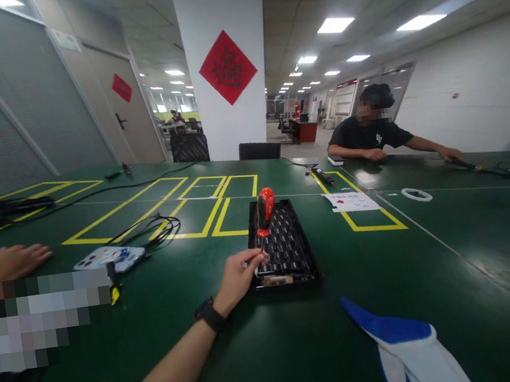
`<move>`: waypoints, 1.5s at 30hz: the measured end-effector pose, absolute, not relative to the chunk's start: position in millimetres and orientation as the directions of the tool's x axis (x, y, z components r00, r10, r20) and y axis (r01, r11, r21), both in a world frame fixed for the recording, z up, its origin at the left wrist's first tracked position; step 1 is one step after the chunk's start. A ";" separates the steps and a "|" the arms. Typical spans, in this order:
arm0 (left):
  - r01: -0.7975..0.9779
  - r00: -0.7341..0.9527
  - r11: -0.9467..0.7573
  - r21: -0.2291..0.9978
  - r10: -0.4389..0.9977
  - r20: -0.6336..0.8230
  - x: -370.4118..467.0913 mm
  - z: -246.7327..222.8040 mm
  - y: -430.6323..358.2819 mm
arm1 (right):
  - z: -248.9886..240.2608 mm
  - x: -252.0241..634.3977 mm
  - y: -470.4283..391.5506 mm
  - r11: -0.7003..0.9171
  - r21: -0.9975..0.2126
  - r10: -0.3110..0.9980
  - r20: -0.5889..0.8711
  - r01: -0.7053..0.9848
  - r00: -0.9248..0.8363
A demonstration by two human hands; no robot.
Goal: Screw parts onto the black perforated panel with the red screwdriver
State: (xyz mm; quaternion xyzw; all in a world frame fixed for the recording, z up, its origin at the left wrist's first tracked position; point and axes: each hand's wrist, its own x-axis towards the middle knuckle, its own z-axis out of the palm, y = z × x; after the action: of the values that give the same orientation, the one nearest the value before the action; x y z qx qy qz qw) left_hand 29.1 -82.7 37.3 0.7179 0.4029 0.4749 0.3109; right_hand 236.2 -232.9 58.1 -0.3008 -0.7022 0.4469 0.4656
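Note:
My left hand [238,281], with a black watch on the wrist, reaches in from the lower left. Its thumb and fingers pinch the thin shaft of a red and black screwdriver [266,211], which stands nearly upright, handle up. Beneath is an open black case [307,253] lying on the green table [187,356], with rows of small moulded slots. A pale, brownish piece [276,281] sits at its near end. Whether the screwdriver's tip touches the case is hidden by my fingers. My right hand is not in view.
A blue and white object [400,335] lies at the lower right. Left are a phone [108,259], cables [166,228] and another person's hand [8,264]. A person [364,132] sits at the far right. Yellow tape outlines [190,236] and a paper sheet [354,201] lie beyond.

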 end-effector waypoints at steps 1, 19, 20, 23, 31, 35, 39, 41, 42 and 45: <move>0.275 0.248 -0.483 0.831 0.871 0.424 29.8 38.9 -82.1 | 58.2 228.7 -235.9 0.420 -0.907 0.840 0.384 0.011 -0.384; 0.339 0.302 -0.555 0.760 0.829 0.471 27.1 33.3 -74.0 | 65.5 173.2 -78.4 0.382 -0.911 0.903 0.404 -0.156 -0.144; 0.348 0.243 -0.547 0.761 0.837 0.490 26.0 29.9 -70.3 | 62.4 173.9 -79.3 0.385 -0.904 0.906 0.409 -0.185 -0.113; 0.320 0.099 -0.391 0.863 0.920 0.380 26.4 16.2 -53.9 | 55.4 177.9 -77.5 0.364 -0.901 0.922 0.384 -0.237 -0.041; 0.280 0.093 -0.305 0.910 0.952 0.291 43.7 0.3 -20.1 | 48.6 187.4 -62.2 0.387 -0.905 0.921 0.389 -0.178 0.027; 0.296 0.103 -0.330 0.897 0.944 0.313 47.7 -2.1 -17.7 | 49.9 191.4 -63.9 0.385 -0.911 0.920 0.392 -0.148 -0.020; 0.301 0.132 -0.363 0.882 0.931 0.339 48.2 -5.0 -20.9 | 47.5 192.6 -68.8 0.403 -0.905 0.914 0.405 -0.136 0.018; 0.310 0.146 -0.378 0.872 0.926 0.349 48.5 -4.4 -23.8 | 46.1 192.7 -70.5 0.417 -0.899 0.909 0.416 -0.135 0.033; 0.322 0.147 -0.385 0.865 0.923 0.356 48.5 -2.9 -25.7 | 45.5 192.7 -71.0 0.424 -0.896 0.906 0.422 -0.134 0.044; 0.377 0.122 -0.451 0.809 0.890 0.439 47.3 8.0 -34.3 | 44.3 192.8 -71.2 0.432 -0.892 0.902 0.428 -0.130 0.060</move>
State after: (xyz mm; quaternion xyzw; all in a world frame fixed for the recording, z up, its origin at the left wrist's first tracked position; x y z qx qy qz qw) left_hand 47.3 -34.3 8.0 0.7006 0.4522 0.4841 0.2650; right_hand 192.8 -71.2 44.3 -0.3480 -0.5543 0.4033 0.6395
